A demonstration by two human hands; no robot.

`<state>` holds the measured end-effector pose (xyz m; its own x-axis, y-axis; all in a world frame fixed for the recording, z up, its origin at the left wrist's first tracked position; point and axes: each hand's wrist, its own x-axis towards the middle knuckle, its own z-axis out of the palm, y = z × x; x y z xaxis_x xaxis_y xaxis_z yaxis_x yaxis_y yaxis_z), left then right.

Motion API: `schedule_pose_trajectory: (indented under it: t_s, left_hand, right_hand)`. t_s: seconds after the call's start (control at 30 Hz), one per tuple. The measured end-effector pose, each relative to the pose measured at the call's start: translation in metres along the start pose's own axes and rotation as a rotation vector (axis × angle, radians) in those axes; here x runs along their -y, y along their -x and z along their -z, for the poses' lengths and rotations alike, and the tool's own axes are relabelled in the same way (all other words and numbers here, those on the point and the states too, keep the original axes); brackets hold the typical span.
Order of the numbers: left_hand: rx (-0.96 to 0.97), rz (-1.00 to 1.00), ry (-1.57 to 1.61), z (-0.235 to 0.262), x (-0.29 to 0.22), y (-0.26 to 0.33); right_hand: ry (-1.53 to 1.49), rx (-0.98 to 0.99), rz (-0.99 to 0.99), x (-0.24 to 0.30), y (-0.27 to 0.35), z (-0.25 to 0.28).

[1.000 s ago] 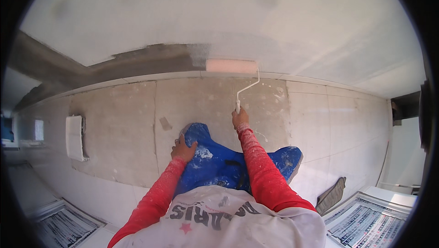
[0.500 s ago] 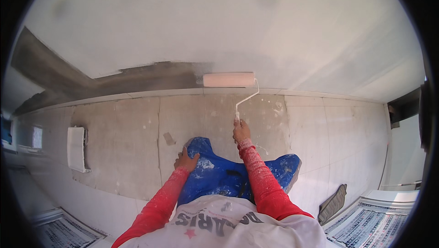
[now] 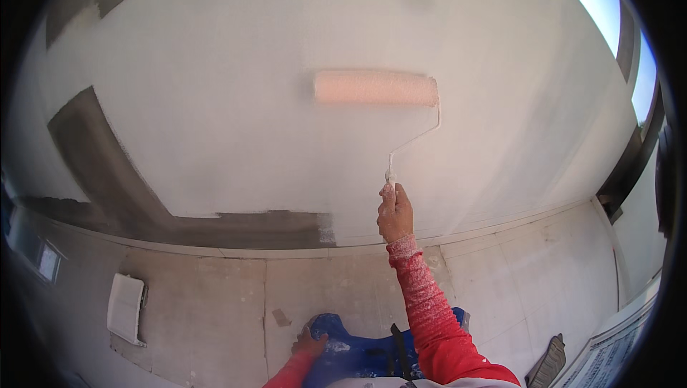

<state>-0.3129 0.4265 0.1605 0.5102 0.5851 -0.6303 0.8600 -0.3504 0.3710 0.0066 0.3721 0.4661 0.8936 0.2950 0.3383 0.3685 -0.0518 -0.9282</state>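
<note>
My right hand [image 3: 396, 213] is closed round the handle of a paint roller [image 3: 376, 88], with the arm stretched forward. The pinkish roller sleeve lies level against the pale wall [image 3: 236, 102], and its white wire frame [image 3: 415, 143] bends down to the grip. Lower down, my left hand [image 3: 309, 343] rests on my left knee in paint-spotted blue trousers [image 3: 351, 356], its fingers spread and holding nothing. A dark grey unpainted strip [image 3: 250, 229] runs along the wall's foot to the left of the roller.
A white paint tray [image 3: 127, 309] stands on the floor at the left. Another dark strip [image 3: 100, 145] climbs the wall above it. A dark flat slipper-like object [image 3: 547, 363] lies at the lower right, beside a printed white panel [image 3: 608, 349].
My right hand has pushed the roller up the wall, away from the skirting at its foot. The view has tilted upward. My left hand stays on the knee.
</note>
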Motion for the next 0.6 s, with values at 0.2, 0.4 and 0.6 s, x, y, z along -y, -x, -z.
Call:
schedule_pose_trajectory:
  t_s: [0.2,0.4,0.6]
  left_hand:
    - [0.065,-0.01,-0.003,0.026,-0.021,0.03]
    - [0.137,-0.284,0.126,0.087,-0.05,0.087]
    - [0.157,-0.233,0.052,0.056,-0.024,0.054]
  right_hand:
    - [0.098,-0.083,0.17,0.144,-0.105,0.012]
    - [0.068,-0.099,0.181,0.301,-0.16,0.022]
    - [-0.011,-0.105,0.25,0.387,-0.206,0.017]
